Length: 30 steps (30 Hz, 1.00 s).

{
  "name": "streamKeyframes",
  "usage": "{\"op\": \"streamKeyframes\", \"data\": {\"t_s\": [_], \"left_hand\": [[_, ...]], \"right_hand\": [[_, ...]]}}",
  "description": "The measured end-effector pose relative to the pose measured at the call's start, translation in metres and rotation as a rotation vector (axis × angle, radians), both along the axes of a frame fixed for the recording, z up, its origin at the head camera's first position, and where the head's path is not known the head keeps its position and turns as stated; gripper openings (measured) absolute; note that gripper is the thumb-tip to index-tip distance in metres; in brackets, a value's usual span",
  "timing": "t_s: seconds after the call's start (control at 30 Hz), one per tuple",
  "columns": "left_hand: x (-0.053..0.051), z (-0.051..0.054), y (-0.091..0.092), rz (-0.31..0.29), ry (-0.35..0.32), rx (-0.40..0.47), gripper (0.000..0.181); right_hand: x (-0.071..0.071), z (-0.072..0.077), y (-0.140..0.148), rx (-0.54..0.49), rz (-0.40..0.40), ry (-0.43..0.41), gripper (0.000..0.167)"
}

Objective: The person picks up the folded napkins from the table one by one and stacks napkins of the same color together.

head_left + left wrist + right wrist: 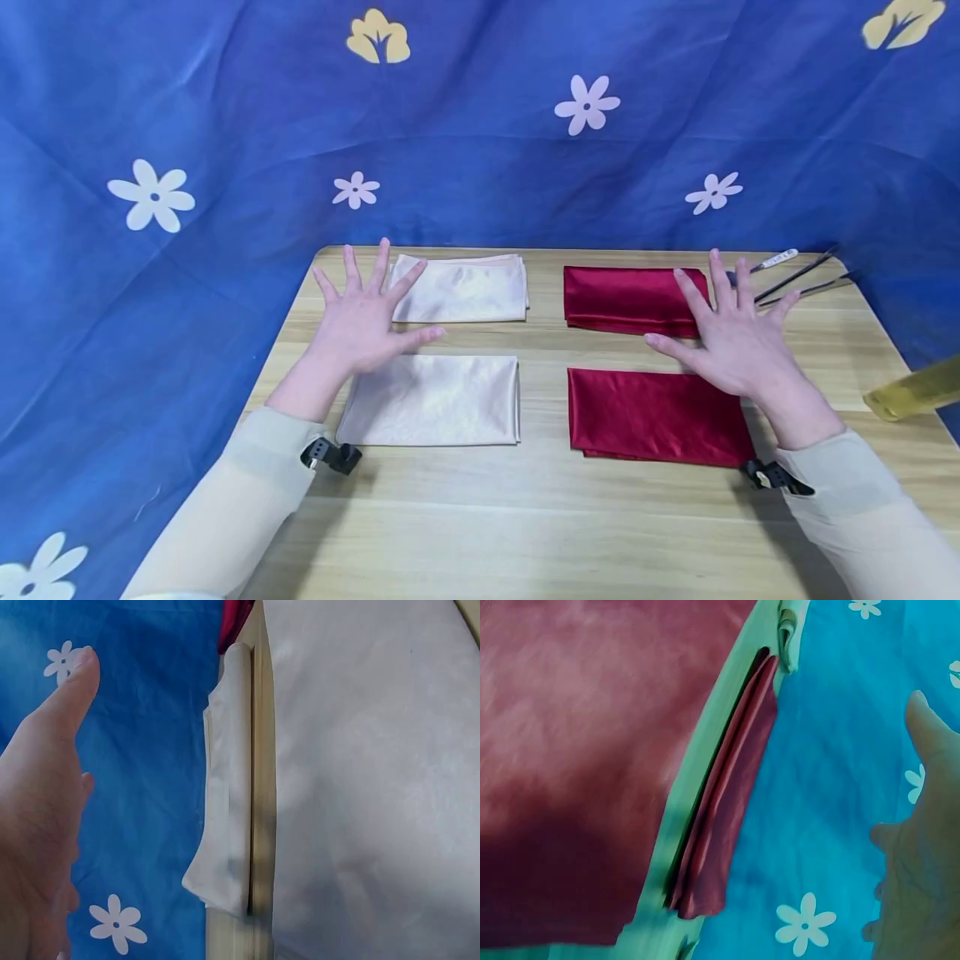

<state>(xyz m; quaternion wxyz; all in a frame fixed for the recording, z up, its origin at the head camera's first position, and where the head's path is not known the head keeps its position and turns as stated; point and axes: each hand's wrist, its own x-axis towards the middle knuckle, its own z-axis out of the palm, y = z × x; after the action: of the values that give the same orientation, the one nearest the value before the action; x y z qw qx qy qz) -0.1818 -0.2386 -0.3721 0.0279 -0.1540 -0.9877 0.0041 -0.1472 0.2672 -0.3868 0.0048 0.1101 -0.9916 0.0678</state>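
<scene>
White cloths (450, 400) lie near the left grip (358, 327), red cloths (652, 417) near the right grip (738, 343); both spread wide, empty. Handling would likely need light, even pinches.

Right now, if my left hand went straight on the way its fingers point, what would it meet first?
Probably the curtain: your left hand looks raised above the white cloths, though depth is hard to judge.

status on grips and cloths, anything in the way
Left grip and right grip: fingers spread, holding nothing. Two white cloths left, two red cloths right, all folded. Slim tools at far right, beside the cloths.
</scene>
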Motion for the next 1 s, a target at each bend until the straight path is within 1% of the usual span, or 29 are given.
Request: {"op": "streamKeyframes", "data": {"t_s": [0.17, 0.27, 0.4, 0.53, 0.67, 0.73, 0.83, 0.9, 1.0], "left_hand": [[-0.003, 0.001, -0.006, 0.011, -0.006, -0.002, 0.105], [-0.005, 0.003, -0.009, 0.027, -0.019, 0.002, 0.104], [-0.007, 0.004, -0.013, 0.044, -0.044, 0.034, 0.104], [-0.009, 0.004, -0.018, 0.054, -0.069, 0.091, 0.104], [-0.012, 0.003, -0.023, 0.060, -0.109, 0.166, 0.103], [-0.015, 0.002, -0.026, 0.060, -0.116, 0.203, 0.102], [-0.019, -0.001, -0.031, 0.057, -0.095, 0.264, 0.102], [-0.022, -0.002, -0.034, 0.055, -0.080, 0.322, 0.102], [-0.025, -0.004, -0.041, 0.072, -0.075, 0.418, 0.101]], "right_hand": [[-0.004, 0.005, -0.011, -0.028, 0.015, 0.009, 0.108], [-0.007, 0.008, -0.018, -0.048, 0.032, 0.007, 0.110], [-0.009, 0.011, -0.028, -0.112, 0.056, 0.008, 0.112], [-0.011, 0.014, -0.037, -0.224, 0.078, 0.004, 0.110], [-0.014, 0.016, -0.043, -0.351, 0.091, -0.014, 0.104], [-0.017, 0.017, -0.045, -0.419, 0.094, -0.024, 0.100], [-0.021, 0.017, -0.047, -0.518, 0.096, -0.033, 0.093], [-0.024, 0.017, -0.048, -0.585, 0.102, -0.033, 0.088], [-0.028, 0.017, -0.049, -0.687, 0.109, -0.051, 0.082]]}}
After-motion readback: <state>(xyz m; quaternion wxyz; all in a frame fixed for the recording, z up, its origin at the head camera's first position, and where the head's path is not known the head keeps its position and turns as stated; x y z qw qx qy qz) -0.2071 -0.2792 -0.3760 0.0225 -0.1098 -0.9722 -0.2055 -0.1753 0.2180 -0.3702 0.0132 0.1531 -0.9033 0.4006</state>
